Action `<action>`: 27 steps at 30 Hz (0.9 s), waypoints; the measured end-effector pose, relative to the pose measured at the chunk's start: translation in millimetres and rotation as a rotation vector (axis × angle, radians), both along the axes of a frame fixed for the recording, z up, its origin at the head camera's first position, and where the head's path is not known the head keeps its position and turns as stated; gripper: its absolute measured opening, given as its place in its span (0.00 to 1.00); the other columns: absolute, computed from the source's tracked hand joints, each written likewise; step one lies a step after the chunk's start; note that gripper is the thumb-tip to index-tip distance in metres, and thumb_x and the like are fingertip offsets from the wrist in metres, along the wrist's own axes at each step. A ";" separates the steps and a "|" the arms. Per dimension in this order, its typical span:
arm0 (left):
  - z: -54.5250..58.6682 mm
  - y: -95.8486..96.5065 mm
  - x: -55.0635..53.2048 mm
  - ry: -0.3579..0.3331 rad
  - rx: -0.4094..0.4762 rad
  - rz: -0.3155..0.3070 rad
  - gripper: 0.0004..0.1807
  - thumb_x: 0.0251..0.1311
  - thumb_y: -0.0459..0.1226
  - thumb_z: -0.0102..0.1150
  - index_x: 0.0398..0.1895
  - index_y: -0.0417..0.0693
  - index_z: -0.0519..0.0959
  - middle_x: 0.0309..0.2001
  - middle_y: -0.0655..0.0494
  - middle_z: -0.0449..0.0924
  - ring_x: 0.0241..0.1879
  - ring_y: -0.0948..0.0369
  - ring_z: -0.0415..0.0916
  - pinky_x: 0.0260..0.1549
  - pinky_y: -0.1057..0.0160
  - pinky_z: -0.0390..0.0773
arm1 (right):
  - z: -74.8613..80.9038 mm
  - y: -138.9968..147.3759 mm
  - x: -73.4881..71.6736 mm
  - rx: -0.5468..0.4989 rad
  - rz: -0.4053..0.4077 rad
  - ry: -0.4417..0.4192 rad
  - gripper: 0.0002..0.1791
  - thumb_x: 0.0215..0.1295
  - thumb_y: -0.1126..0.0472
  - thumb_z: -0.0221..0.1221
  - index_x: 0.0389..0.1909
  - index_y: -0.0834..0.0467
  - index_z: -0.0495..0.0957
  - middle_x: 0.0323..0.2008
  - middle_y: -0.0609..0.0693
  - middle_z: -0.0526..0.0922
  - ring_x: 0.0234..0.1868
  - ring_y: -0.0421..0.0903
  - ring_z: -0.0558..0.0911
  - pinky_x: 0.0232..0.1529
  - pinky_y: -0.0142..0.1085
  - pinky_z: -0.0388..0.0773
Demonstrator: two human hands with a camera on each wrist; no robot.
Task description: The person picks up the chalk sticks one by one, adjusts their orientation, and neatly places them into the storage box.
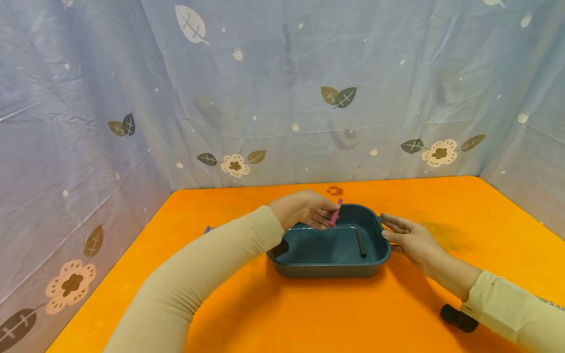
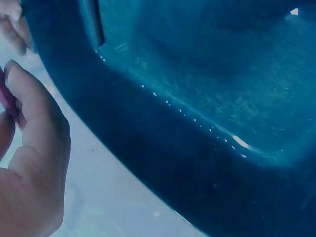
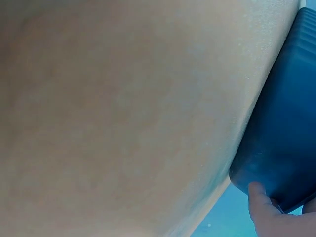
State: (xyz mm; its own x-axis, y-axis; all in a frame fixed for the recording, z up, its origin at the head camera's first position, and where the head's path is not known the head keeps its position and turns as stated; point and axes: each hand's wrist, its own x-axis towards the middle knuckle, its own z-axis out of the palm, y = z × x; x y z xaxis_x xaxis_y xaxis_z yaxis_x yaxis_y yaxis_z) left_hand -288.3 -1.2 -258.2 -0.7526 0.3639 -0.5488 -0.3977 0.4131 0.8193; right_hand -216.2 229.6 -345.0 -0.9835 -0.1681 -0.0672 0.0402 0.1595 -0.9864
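My left hand (image 1: 312, 208) pinches a slim pink stick, perhaps a marker (image 1: 336, 213), above the far side of a dark blue-green basin (image 1: 326, 271). In the left wrist view the pink stick (image 2: 8, 101) sits between thumb and fingers, its end partly hidden. My right hand (image 1: 412, 240) grips the basin's right end, thumb against the rim. The right wrist view shows the thumb (image 3: 261, 202) touching the basin wall (image 3: 281, 128). Inside the basin, a dark stick (image 1: 361, 243) lies near the right end. A dark rounded item (image 1: 279, 248) at the left is partly covered by my sleeve.
A black oblong object (image 1: 459, 318) lies on the orange tabletop (image 1: 335, 314) beside my right sleeve. Something blue (image 1: 207, 229) peeks out behind my left sleeve. Patterned curtains (image 1: 282, 88) enclose the back and sides. A reddish mark (image 1: 335, 190) shows behind the basin.
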 end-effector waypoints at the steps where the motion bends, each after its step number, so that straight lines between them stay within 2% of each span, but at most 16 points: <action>1: -0.7 2.1 -0.3 0.001 -0.002 0.001 0.23 0.72 0.40 0.51 0.63 0.34 0.72 0.62 0.40 0.72 0.35 0.54 0.72 0.55 0.58 0.75 | 0.3 -0.1 -0.4 -0.003 0.000 0.002 0.35 0.75 0.65 0.49 0.75 0.66 0.43 0.74 0.66 0.46 0.52 0.34 0.73 0.46 0.31 0.78; 3: -2.8 6.2 -1.1 0.008 -0.008 0.013 0.20 0.71 0.39 0.52 0.59 0.33 0.75 0.60 0.40 0.74 0.37 0.52 0.72 0.57 0.56 0.73 | 0.8 -0.3 -1.1 -0.008 0.000 0.006 0.35 0.75 0.65 0.49 0.75 0.66 0.43 0.73 0.66 0.46 0.48 0.30 0.74 0.46 0.31 0.78; 5: -5.6 10.3 -2.3 0.015 -0.022 0.018 0.16 0.71 0.39 0.53 0.51 0.34 0.78 0.56 0.41 0.77 0.39 0.50 0.73 0.57 0.56 0.73 | 1.3 -0.4 -1.6 -0.015 -0.003 0.009 0.35 0.75 0.65 0.49 0.75 0.66 0.43 0.73 0.66 0.47 0.45 0.27 0.74 0.45 0.32 0.78; 8: -12.0 16.1 -5.3 0.036 -0.050 0.027 0.10 0.70 0.39 0.54 0.35 0.40 0.77 0.41 0.44 0.82 0.42 0.49 0.76 0.54 0.55 0.76 | 1.5 -0.4 -1.6 -0.013 -0.004 0.015 0.35 0.75 0.64 0.50 0.75 0.66 0.44 0.73 0.66 0.47 0.45 0.26 0.74 0.45 0.32 0.78; 12: -21.3 23.7 -8.7 0.010 -0.063 0.021 0.12 0.71 0.38 0.53 0.28 0.42 0.75 0.28 0.51 0.76 0.43 0.49 0.76 0.55 0.56 0.75 | 0.7 1.1 -0.2 -0.014 -0.003 0.012 0.35 0.75 0.65 0.49 0.75 0.67 0.44 0.73 0.66 0.47 0.45 0.27 0.74 0.45 0.32 0.79; 15: -28.2 26.9 -10.2 -0.012 -0.064 0.028 0.12 0.70 0.38 0.54 0.29 0.42 0.74 0.30 0.50 0.77 0.44 0.49 0.76 0.56 0.56 0.75 | -0.8 1.6 0.7 -0.017 -0.004 0.007 0.35 0.75 0.66 0.49 0.75 0.67 0.44 0.73 0.67 0.47 0.45 0.27 0.75 0.45 0.32 0.79; 18: -33.6 28.9 -11.8 -0.016 -0.065 0.052 0.11 0.70 0.37 0.54 0.29 0.41 0.75 0.37 0.47 0.81 0.48 0.47 0.78 0.56 0.56 0.75 | -1.6 0.8 0.8 -0.019 -0.009 0.015 0.34 0.75 0.66 0.49 0.74 0.68 0.44 0.73 0.67 0.47 0.44 0.27 0.75 0.44 0.32 0.79; 27: -47.7 34.3 -11.6 -0.039 -0.048 0.074 0.09 0.69 0.35 0.55 0.33 0.37 0.74 0.48 0.39 0.81 0.54 0.44 0.76 0.55 0.53 0.76 | -0.9 -0.6 0.2 -0.025 -0.023 0.018 0.35 0.74 0.65 0.50 0.74 0.68 0.45 0.73 0.67 0.47 0.43 0.25 0.76 0.42 0.31 0.79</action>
State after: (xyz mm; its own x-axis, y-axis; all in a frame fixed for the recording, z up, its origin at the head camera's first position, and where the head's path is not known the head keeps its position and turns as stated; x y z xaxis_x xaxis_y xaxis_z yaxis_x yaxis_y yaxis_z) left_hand -300.0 33.1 -305.8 -0.7540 0.2807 -0.5939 -0.4599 0.4200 0.7824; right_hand -216.0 228.9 -345.9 -0.9881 -0.1469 -0.0459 0.0262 0.1337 -0.9907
